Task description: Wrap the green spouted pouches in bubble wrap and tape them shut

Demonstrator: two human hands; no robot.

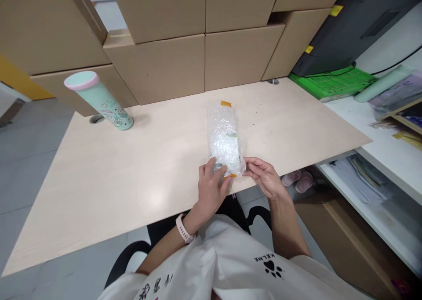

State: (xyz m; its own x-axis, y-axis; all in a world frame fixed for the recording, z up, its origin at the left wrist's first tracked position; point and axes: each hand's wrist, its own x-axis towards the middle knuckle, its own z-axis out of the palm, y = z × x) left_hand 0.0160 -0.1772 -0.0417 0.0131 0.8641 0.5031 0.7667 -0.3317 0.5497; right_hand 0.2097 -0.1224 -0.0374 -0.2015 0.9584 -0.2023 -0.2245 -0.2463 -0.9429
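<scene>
A bubble-wrapped package [224, 137] lies lengthwise on the pale wooden desk [132, 168], with bits of orange tape at its far and near ends. My left hand [211, 188] grips the package's near left corner, fingers curled round it. My right hand [263, 177] pinches the near right corner with its fingertips. Both hands sit at the desk's front edge. What is inside the wrap is not clear.
A mint-green tumbler with a pink lid [99, 99] stands at the back left. Stacked cardboard boxes [184, 49] line the back. At the right are a green mat [332, 82], a dark device [356, 23] and a white shelf [379, 159] with papers.
</scene>
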